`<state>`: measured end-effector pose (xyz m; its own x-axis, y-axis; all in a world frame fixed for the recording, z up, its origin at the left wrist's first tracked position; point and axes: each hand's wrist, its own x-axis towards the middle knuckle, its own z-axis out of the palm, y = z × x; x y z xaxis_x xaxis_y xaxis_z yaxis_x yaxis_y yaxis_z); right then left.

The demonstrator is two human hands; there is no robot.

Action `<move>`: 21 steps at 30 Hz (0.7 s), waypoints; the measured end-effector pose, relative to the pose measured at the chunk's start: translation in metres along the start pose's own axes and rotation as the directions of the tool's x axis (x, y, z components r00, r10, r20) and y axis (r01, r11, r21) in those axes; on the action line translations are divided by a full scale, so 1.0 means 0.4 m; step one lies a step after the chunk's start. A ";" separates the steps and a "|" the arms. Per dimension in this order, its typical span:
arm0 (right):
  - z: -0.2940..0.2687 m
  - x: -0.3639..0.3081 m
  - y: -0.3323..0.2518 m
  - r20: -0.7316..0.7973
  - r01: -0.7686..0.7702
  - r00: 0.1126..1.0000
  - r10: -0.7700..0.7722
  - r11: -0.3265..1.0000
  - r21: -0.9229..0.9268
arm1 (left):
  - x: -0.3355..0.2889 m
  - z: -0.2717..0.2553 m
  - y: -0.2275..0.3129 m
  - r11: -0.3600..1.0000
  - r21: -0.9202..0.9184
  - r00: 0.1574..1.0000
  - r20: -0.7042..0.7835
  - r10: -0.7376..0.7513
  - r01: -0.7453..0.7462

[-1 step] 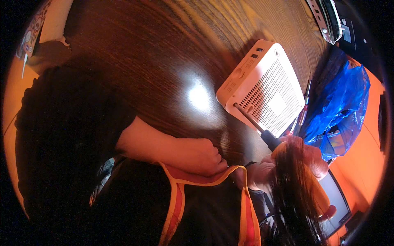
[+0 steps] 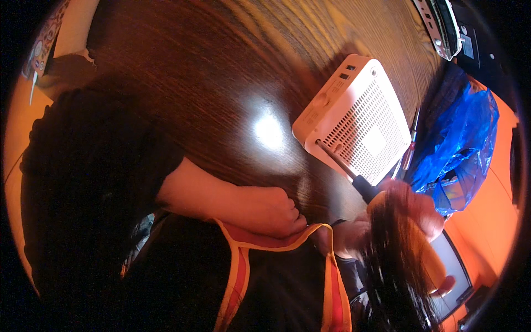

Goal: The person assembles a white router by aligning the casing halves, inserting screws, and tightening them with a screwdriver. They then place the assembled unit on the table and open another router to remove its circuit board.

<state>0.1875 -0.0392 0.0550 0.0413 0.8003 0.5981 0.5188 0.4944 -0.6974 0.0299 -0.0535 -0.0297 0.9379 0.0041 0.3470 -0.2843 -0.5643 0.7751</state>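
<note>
On the tabletop (image 2: 182,66): a white box (image 2: 354,116), vented face up, ahead and slightly left of the right hand (image 2: 412,207).
Screwdriver (image 2: 363,188): slants from that hand to the box, its tip at a corner hole.
Change since the earlier frame: the right hand is more blurred, its fingers slightly shifted; box and left hand (image 2: 276,213) stay put.
Right hand: gripping the orange handle, partly behind hanging hair (image 2: 387,238).
Left hand: curled into a fist against the orange-trimmed garment (image 2: 276,282), forearm reaching in from the left.
</note>
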 end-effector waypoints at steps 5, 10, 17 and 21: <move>0.000 -0.004 0.001 -0.017 -0.026 1.000 0.026 1.000 -0.016 | -0.001 0.000 0.005 0.999 0.038 0.999 -0.037 0.000 0.001; -0.007 -0.012 -0.009 -0.016 -0.027 1.000 0.027 1.000 0.000 | -0.001 0.003 0.006 0.999 0.002 0.999 -0.030 -0.032 0.032; -0.023 -0.023 -0.018 -0.027 -0.057 0.998 0.057 0.998 -0.003 | 0.001 0.009 0.009 0.999 -0.015 0.987 -0.157 -0.038 0.036; -0.028 -0.040 -0.028 -0.010 -0.079 0.997 0.079 0.997 -0.003 | 0.001 0.007 0.006 1.000 -0.008 0.992 -0.122 -0.019 0.018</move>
<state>0.1907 -0.0614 0.0575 0.0910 0.8334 0.5451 0.5165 0.4285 -0.7413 0.0300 -0.0574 -0.0291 0.9117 0.1154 0.3943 -0.2692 -0.5573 0.7855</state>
